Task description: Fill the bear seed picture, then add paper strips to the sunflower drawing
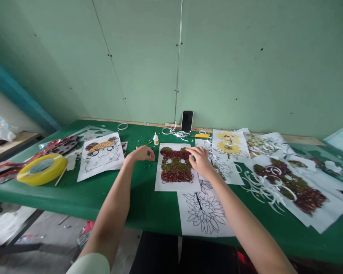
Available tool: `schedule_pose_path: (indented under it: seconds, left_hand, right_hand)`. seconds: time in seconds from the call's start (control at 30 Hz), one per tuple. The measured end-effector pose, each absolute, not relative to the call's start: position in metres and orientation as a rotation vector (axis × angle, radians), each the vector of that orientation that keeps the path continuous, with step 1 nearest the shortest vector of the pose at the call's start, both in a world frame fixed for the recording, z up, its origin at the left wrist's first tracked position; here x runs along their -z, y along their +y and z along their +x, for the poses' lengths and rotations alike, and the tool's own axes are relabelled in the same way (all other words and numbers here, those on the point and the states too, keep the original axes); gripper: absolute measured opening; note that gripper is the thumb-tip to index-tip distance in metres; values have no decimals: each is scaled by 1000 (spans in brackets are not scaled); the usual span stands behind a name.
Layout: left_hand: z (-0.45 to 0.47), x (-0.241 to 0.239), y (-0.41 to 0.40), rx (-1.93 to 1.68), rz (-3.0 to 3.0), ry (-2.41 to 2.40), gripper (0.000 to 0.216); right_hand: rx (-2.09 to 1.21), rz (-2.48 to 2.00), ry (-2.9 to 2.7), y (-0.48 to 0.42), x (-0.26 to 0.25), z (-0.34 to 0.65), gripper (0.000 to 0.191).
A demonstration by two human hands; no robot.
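Note:
A white sheet with a bear picture (175, 166) lies on the green tabletop, its shape filled with bands of dark red and olive-green grains and white round eyes. My right hand (199, 159) is over the sheet's upper right, fingers bent and slightly apart, fingertips at the bear's right ear. Just left of the sheet, my left hand (143, 153) hovers with loosely curled fingers and nothing visible in them. Loose grains are scattered around and beneath it. A small white glue bottle (156, 139) stands behind the sheet.
Left are a hamster drawing (103, 161) and a yellow tape roll (42, 170). A phone (187, 121) leans against the wall near a yellow cutter (202, 136). Flower drawings (207, 217), white strips (263, 192) and another grain-covered picture (300, 186) lie to the right.

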State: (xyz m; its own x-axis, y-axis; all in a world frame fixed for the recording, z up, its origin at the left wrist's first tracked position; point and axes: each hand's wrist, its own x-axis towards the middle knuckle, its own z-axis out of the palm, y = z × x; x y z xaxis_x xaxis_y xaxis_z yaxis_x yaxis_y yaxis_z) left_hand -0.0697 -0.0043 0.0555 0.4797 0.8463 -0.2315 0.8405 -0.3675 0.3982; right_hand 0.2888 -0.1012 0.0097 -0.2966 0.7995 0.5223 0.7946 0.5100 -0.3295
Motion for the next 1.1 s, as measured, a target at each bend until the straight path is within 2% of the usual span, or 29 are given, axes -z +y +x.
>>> schedule_pose_path:
  seconds: [0.27,0.5,0.73,0.87,1.1]
  left_hand:
    - [-62,-54,-6,47,2324,1334,23]
    - [-55,-46,-5,-94,2378,1293,16]
    - [-16,-42,-18,-567,2319,991,22]
    - [25,-32,-35,-766,2521,964,23]
    - [47,-24,-43,-673,2663,887,22]
  right_hand:
    - [-9,-1342,-2110,-100,-8,290,43]
    - [-10,-1354,-2122,-101,-9,289,46]
    - [-50,-1330,-2118,-102,-10,288,46]
    - [-83,-1349,-2127,-102,-10,287,45]
    - [-27,-1340,-2131,-100,-6,288,44]
